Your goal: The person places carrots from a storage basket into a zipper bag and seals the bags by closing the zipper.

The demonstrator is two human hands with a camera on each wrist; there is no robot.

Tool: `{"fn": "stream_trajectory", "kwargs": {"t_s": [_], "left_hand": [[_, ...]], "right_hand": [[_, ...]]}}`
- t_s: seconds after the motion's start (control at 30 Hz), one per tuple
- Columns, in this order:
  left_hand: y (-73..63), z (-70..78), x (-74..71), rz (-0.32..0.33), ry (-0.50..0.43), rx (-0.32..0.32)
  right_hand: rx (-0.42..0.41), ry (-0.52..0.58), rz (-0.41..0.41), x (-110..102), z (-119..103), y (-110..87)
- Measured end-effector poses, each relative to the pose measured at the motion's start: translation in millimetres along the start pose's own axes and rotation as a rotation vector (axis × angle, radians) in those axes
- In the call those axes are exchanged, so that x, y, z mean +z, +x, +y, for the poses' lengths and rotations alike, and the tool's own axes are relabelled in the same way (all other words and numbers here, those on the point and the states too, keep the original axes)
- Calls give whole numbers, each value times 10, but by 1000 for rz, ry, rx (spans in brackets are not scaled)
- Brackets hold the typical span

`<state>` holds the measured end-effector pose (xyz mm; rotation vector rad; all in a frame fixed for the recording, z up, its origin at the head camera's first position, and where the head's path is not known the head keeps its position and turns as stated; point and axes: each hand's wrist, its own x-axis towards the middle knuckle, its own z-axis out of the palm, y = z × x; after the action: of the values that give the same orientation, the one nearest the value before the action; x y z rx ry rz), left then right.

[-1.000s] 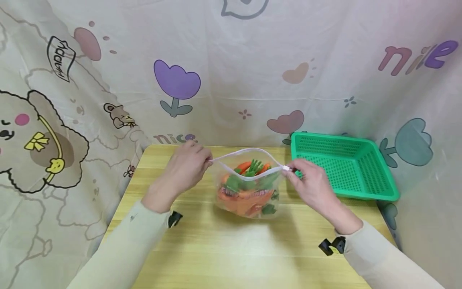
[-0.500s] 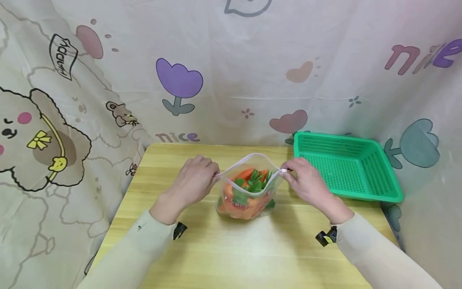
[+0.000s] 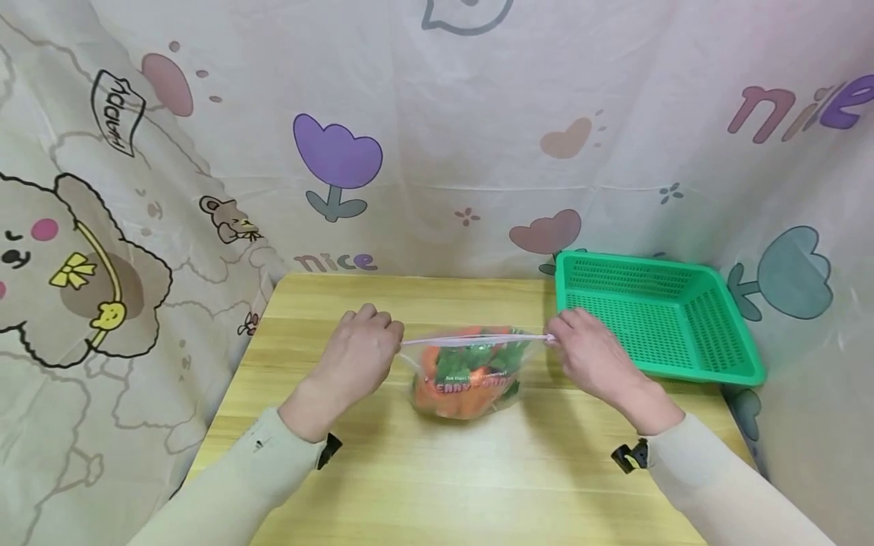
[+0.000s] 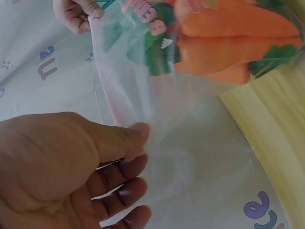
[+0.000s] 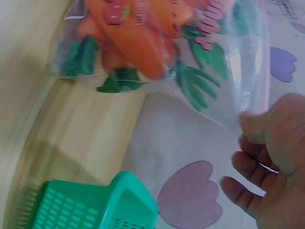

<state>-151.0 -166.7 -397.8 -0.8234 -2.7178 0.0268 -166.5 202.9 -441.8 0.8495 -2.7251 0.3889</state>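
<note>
A clear zipper bag (image 3: 471,379) with pink lettering is held up over the table between both hands. Inside it are several orange carrots (image 4: 228,47) with green tops (image 5: 198,88). My left hand (image 3: 362,356) pinches the left end of the bag's mouth between thumb and forefinger, the other fingers curled below. At the opposite end, my right hand (image 3: 597,360) pinches the corner near the zipper's white end. The pale zipper strip (image 3: 478,339) runs taut and nearly straight from hand to hand. Whether it is sealed, I cannot tell.
A green plastic basket (image 3: 662,326) with slotted sides stands at the table's back right, just behind my right hand. The light wooden table (image 3: 471,485) ends at the back against a printed cloth (image 3: 444,136), which also hangs along both sides.
The bag's mouth was gaping in a loop; now its two edges lie together in a line. My hands have moved slightly apart and lower, still gripping both ends.
</note>
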Motion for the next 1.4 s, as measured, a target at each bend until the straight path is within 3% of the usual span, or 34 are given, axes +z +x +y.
{"fn": "stream_trajectory", "kwargs": {"t_s": [0.07,0.17,0.3,0.37,0.43,0.57,0.67,0.8,0.97,1.07,1.27,1.4], "left_hand": [[14,-7,-7,-28,-5,7],[40,-12,-2,-23,-12,22],[39,-2,-7,100,-1,3],[7,25,-3,145,32,-10],[-35,69,29,135,71,-14],[-63,158,128,48,190,-20],[-50,188,154,69,235,-47],[-46,182,156,146,197,-23],[-27,161,199,130,20,42],[-10,161,236,154,-67,59],[3,177,293,289,-54,86],[-2,191,309,326,-33,81]], "right_hand": [[-3,25,-15,-17,-35,14],[-58,45,54,0,-62,55],[-149,35,282,6,-46,65],[-189,-5,350,23,-32,45],[-228,-64,346,72,-34,25],[-251,-187,249,192,-80,-2],[-212,-192,243,220,-117,-35],[-193,-143,286,204,-144,-85],[-225,-93,308,209,-199,-86],[-257,-79,314,235,-236,-69],[-227,-80,458,262,-283,-55],[-251,-96,517,289,-301,-61]]}}
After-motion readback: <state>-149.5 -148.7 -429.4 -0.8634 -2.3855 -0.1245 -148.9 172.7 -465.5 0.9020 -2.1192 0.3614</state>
